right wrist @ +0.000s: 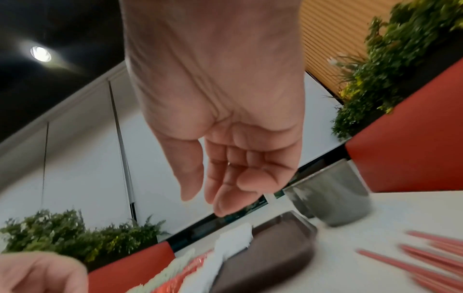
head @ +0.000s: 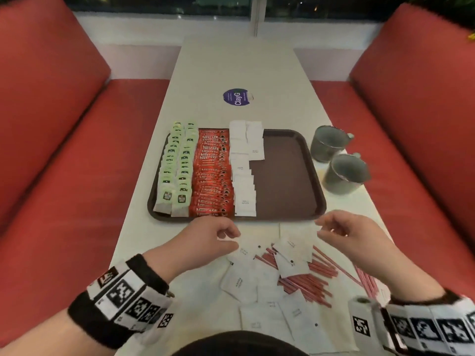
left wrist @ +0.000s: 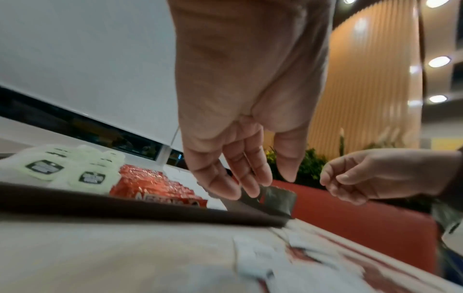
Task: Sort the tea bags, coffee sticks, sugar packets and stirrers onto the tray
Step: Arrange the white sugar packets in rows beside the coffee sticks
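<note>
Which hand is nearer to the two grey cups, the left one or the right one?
The right hand. It hovers just in front of the grey cups, near the tray's right corner. The left hand is before the tray's middle, farther away.

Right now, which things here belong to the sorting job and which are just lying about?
Job: tray, tea bags, coffee sticks, sugar packets, stirrers.
Lying about: two grey cups, round sticker.

Each wrist carries a black fabric band [head: 120, 301] faced with white blocks bearing black-and-white fiducial markers [head: 359, 326].
</note>
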Tool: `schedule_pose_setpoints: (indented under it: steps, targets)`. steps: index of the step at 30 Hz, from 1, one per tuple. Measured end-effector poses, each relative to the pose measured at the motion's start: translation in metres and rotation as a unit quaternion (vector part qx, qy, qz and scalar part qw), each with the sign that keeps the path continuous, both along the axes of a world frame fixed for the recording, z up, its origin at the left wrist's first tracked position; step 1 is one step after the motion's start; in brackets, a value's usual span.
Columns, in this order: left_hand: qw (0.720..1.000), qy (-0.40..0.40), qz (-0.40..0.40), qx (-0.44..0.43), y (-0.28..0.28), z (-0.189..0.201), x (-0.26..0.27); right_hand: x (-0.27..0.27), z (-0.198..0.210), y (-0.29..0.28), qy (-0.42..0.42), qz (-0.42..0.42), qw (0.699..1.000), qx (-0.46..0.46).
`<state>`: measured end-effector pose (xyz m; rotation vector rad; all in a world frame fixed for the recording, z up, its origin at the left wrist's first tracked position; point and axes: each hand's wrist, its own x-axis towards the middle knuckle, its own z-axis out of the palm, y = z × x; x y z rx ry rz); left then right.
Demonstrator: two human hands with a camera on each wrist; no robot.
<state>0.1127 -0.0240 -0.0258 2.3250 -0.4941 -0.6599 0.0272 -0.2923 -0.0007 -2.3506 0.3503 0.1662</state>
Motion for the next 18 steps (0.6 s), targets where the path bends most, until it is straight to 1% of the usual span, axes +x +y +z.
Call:
schedule_pose_setpoints:
  steps: [2, 4, 6, 7, 9, 10, 13, 16, 18]
  targets:
    - [0.996, -0.026, -0.061, 0.065, -0.008, -0.012, -0.010, -0.025, -0.014, -0.001, 0.032, 0.012, 0.999, -0.021]
    - [0.981, -0.058, -0.140, 0.123, -0.016, -0.024, -0.019, -0.043, -0.026, 0.001, 0.057, 0.044, 0.996, -0.047]
    - [0.961, -0.085, -0.206, 0.163, -0.023, -0.032, -0.027, -0.056, -0.035, 0.008, 0.071, 0.095, 0.990, -0.074]
    - [0.953, -0.097, -0.225, 0.178, -0.026, -0.034, -0.030, -0.061, -0.040, 0.013, 0.072, 0.130, 0.985, -0.091]
    - [0.942, -0.119, -0.243, 0.200, -0.027, -0.036, -0.035, -0.067, -0.047, 0.024, 0.070, 0.200, 0.969, -0.126]
    - [0.937, -0.129, -0.247, 0.211, -0.027, -0.036, -0.038, -0.070, -0.049, 0.028, 0.071, 0.221, 0.963, -0.139]
    - [0.927, -0.156, -0.251, 0.230, -0.025, -0.038, -0.044, -0.073, -0.057, 0.034, 0.078, 0.242, 0.951, -0.178]
    - [0.928, -0.167, -0.237, 0.234, -0.023, -0.040, -0.045, -0.073, -0.062, 0.041, 0.071, 0.269, 0.931, -0.236]
    - [0.930, -0.173, -0.216, 0.242, -0.021, -0.041, -0.044, -0.070, -0.062, 0.044, 0.070, 0.273, 0.925, -0.254]
